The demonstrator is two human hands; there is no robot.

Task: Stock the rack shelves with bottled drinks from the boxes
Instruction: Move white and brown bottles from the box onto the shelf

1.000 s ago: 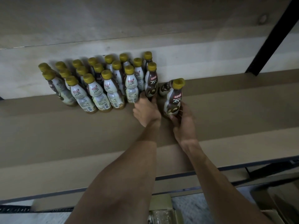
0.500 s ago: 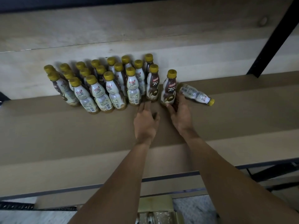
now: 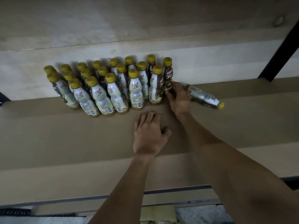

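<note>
Several yellow-capped coffee bottles point(image 3: 103, 92) stand in rows at the back of the brown shelf point(image 3: 64, 136). At the right end of the back row stands a brown-labelled bottle point(image 3: 167, 73); my right hand point(image 3: 178, 99) holds its lower part with the fingers curled round it. One more bottle point(image 3: 204, 97) lies on its side just right of that hand, cap pointing right. My left hand point(image 3: 149, 135) hovers over or rests on the shelf in front of the rows, fingers relaxed, holding nothing.
A black rack post point(image 3: 281, 46) rises at the right. The metal front rail of the shelf point(image 3: 161, 192) runs below my arms. A cardboard box point(image 3: 157, 214) shows under the rail at the bottom edge. Bare shelf lies to the right of the fallen bottle.
My right hand has pushed the brown-labelled bottle back to the right end of the back row. My left hand has drawn back from the bottles. The lying bottle stays put.
</note>
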